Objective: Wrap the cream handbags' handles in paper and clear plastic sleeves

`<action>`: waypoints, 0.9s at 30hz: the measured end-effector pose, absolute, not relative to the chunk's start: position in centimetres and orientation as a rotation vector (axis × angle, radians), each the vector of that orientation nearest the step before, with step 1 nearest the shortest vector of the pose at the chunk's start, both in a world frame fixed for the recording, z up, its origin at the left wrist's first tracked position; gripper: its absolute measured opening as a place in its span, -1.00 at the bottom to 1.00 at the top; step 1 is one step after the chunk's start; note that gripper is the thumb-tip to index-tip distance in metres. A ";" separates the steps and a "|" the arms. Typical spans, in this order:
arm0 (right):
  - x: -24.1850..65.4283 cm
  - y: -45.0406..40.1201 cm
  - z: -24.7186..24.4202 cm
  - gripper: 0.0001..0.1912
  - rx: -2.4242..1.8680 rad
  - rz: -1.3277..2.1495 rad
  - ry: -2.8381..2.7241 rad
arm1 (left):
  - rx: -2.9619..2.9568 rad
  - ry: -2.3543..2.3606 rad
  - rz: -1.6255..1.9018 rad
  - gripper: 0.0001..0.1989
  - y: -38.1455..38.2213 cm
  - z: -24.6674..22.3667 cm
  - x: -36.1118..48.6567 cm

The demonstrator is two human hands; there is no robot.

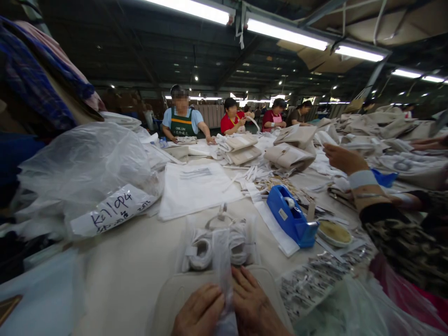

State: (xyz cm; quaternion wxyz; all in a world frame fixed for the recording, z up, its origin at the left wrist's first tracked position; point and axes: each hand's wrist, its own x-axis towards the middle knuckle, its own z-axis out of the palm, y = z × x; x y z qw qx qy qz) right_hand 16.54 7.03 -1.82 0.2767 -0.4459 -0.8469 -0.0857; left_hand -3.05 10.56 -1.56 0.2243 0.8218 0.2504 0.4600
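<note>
In front of me lies a beige, round-cornered bag [170, 303], flat on the table. Coiled white straps [200, 254] lie at its far edge under clear plastic. A translucent white strip [221, 261] runs lengthwise over the straps and down onto the bag. My left hand [200, 311] has its fingers curled together against the strip's left edge and seems to pinch it; the thumb side is partly hidden. My right hand [255, 303] rests on the bag at the strip's right side, its fingers stretched out and touching the edge of the strip.
A blue tape dispenser [289, 217] and a round dish [334, 233] stand to the right. White plastic bags [199, 186] lie ahead. A large clear sack [84, 172] fills the left. A co-worker's arm [364, 186] reaches in from the right. Folded beige bags [290, 156] are piled beyond.
</note>
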 end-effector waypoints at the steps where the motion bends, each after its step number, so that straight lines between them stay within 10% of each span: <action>1: 16.6 6.7 -1.3 -0.64 -1.203 -0.182 -2.277 | 2.346 0.681 1.295 -0.62 10.3 -1.7 -3.1; 27: 16.4 4.6 0.6 -0.75 -0.953 -0.008 -2.061 | 2.728 0.303 0.528 -0.57 11.2 5.7 -4.4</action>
